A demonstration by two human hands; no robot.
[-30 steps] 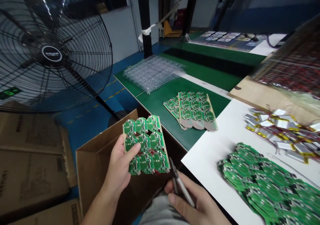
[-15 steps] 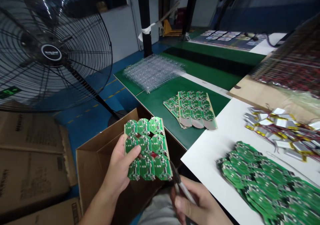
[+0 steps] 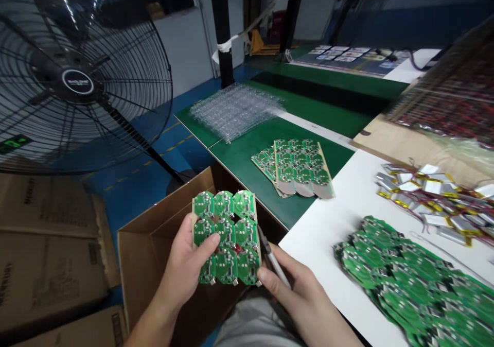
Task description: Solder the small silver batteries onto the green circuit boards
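My left hand [image 3: 189, 259] grips the left side of a green circuit board panel [image 3: 226, 233], its thumb across the front. The panel carries rows of rounded boards with small metal connectors, and a bit of red shows in a gap. It is tilted up over an open cardboard box [image 3: 154, 254]. My right hand [image 3: 293, 290] is closed around a pliers-like tool [image 3: 275, 259] with grey handles and a dark tip. That tip lies along the panel's right edge; whether it bites there I cannot tell. The right thumb is by the panel's lower right corner.
Two similar panels [image 3: 303, 167] overlap on the green table [image 3: 247, 167]. Stacked green boards [image 3: 409, 280] and silver battery pouches [image 3: 432, 192] lie on the white surface [image 3: 328, 218] at right. Clear plastic trays [image 3: 235, 110] sit farther back. A large fan [image 3: 81, 79] and cartons [image 3: 46, 254] stand left.
The panel has dropped slightly in my left hand. My right hand has moved up and closer, bringing the tool alongside the panel's right edge and the thumb to its lower corner.
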